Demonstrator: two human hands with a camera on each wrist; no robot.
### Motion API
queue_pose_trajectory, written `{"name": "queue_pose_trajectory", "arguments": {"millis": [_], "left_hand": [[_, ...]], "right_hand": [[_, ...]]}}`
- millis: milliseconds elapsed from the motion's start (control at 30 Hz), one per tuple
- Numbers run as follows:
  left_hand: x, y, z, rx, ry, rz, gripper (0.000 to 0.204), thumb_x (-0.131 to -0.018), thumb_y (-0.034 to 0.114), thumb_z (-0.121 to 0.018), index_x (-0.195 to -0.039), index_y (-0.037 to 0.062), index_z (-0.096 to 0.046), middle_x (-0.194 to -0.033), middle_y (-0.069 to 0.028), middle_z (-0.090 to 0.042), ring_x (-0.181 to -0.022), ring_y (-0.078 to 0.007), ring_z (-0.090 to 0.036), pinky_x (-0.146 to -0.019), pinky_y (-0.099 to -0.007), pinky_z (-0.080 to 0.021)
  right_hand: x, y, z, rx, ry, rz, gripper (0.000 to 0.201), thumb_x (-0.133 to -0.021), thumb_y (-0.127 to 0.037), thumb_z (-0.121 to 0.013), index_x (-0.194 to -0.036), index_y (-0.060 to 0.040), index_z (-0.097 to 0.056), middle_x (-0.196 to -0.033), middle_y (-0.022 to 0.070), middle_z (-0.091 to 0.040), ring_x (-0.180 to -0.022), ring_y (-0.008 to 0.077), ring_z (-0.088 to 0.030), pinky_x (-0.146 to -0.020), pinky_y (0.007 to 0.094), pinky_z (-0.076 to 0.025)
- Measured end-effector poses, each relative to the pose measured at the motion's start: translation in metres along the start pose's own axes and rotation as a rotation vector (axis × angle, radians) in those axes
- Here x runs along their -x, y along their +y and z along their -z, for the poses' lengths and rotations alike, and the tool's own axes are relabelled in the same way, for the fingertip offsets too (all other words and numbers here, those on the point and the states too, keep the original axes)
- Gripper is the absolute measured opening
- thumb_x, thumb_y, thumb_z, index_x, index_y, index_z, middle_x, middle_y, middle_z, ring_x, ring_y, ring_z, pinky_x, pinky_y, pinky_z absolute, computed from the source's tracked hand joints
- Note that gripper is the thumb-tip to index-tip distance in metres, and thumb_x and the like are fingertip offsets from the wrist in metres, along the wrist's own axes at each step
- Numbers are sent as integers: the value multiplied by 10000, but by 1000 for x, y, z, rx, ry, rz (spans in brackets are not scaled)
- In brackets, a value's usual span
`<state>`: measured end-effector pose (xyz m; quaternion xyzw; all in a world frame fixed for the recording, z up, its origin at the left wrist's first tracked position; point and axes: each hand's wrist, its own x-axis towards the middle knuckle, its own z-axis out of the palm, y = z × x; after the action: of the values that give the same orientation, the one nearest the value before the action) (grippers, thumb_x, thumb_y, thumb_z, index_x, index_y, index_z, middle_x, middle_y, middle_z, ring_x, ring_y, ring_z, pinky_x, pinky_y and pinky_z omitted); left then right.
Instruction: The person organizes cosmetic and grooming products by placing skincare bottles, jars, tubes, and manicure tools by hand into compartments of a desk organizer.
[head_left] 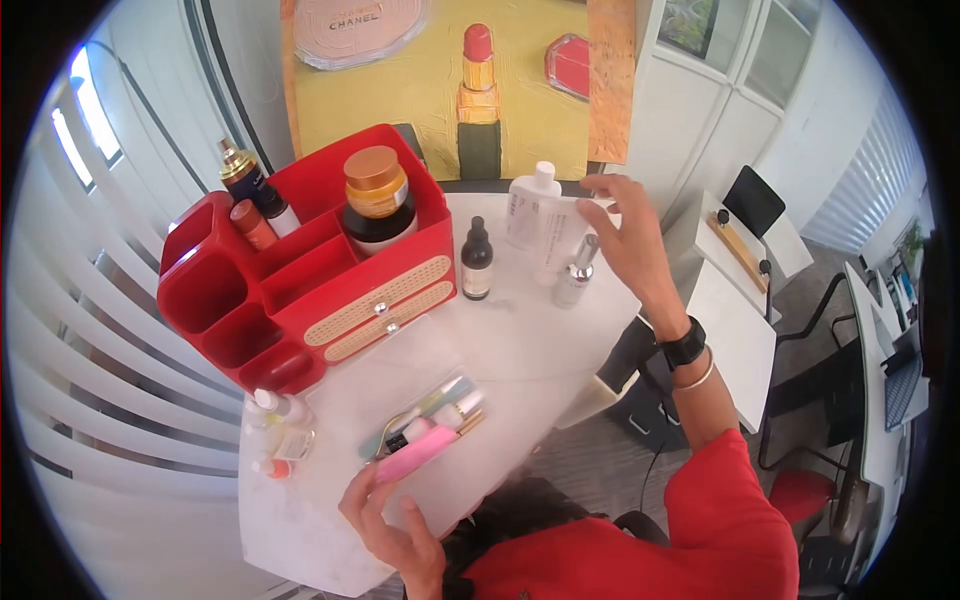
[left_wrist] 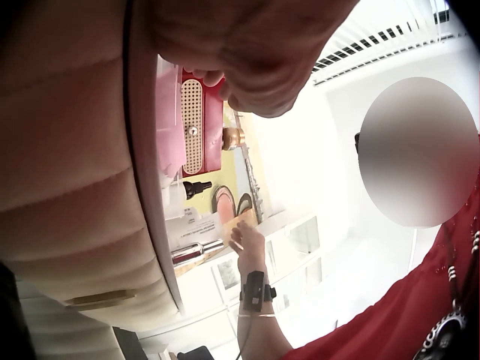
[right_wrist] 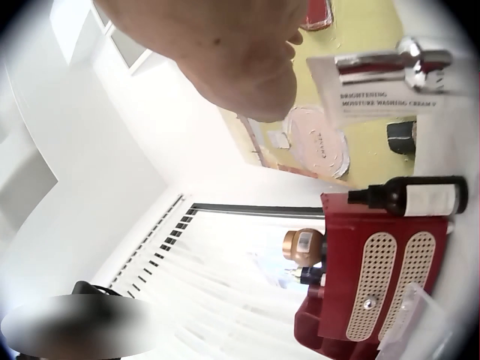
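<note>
My left hand (head_left: 395, 535) is low at the table's near side, fingers loosely bent, fingertips right at the end of a long pink item (head_left: 415, 453). Around that item lie a grey-green strip (head_left: 440, 397), a small white-capped bottle (head_left: 467, 402) and thin gold sticks (head_left: 470, 422). My right hand (head_left: 632, 240) hovers at the far right, fingers loosely bent and nothing in them. Just below it stands a silver-topped bottle (head_left: 574, 284). Beside that are a washing cream tube (right_wrist: 367, 101) and a white-capped bottle (head_left: 527, 208). A dark dropper bottle (head_left: 477, 268) stands further left.
A red organizer (head_left: 215, 300) with woven-front drawers fills the table's back left, holding jars and bottles. Small bottles (head_left: 280, 405) stand at the left edge. A cosmetics painting (head_left: 430, 120) rises behind the table. To the right is a white desk (head_left: 720, 320).
</note>
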<state>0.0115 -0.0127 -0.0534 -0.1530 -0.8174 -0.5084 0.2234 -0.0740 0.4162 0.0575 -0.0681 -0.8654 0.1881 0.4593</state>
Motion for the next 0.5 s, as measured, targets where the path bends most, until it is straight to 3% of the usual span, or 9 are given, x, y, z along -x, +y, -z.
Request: {"name": "queue_pose_trajectory", "arguments": {"millis": [67, 233, 300, 400, 467, 500], "left_hand": [[0, 2, 0, 1, -6, 15, 293, -1131, 221, -661, -1284, -27, -686, -1449, -254, -631, -1356, -423, -600, -1183, -542, -453], [2, 5, -1, -13, 11, 46, 292, -1139, 218, -661, -1291, -30, -687, -1472, -243, -626, -1394, -403, -587, -1221, -530, -419], [2, 4, -2, -56, 30, 37, 315, -1134, 257, -656, -1294, -12, -696, -1446, -237, -628, -1343, -422, -603, -1169, -540, -463], [2, 5, -2, -70, 31, 47, 315, -1134, 258, -657, -1292, -11, -699, -1439, -238, -630, -1340, -422, -604, -1166, -541, -464], [2, 4, -2, -70, 30, 43, 312, -1133, 255, -656, -1290, -11, -700, -1437, -238, -631, -1339, -423, -604, -1165, -543, -465], [2, 3, -3, -68, 37, 42, 310, -1132, 251, -655, -1289, -12, -701, -1435, -238, -633, -1338, -424, -604, -1164, -545, -466]], "right_hand": [[-1, 3, -2, -119, -163, -199, 258, -1074, -201, -760, -1255, -16, -761, -1138, 191, -754, -1038, 315, -717, -885, 447, -589], [-8, 3, -4, -142, -285, -265, 209, -1075, -171, -744, -1172, 13, -772, -999, 185, -773, -900, 309, -724, -817, 423, -581], [-7, 4, -5, -153, -330, -297, 200, -1075, -160, -741, -1161, 18, -770, -968, 180, -777, -849, 299, -720, -799, 412, -574], [-1, -2, -1, -231, -324, -391, 190, -1078, -154, -739, -1172, 10, -751, -952, 169, -777, -813, 277, -705, -775, 399, -559], [11, -4, 2, -246, -6, -259, 179, -1075, -161, -751, -1164, -6, -733, -956, 148, -772, -807, 255, -696, -758, 394, -549], [21, -5, 4, -249, -7, -256, 179, -1075, -161, -751, -1164, -6, -733, -956, 148, -772, -807, 255, -696, -758, 394, -549]]}}
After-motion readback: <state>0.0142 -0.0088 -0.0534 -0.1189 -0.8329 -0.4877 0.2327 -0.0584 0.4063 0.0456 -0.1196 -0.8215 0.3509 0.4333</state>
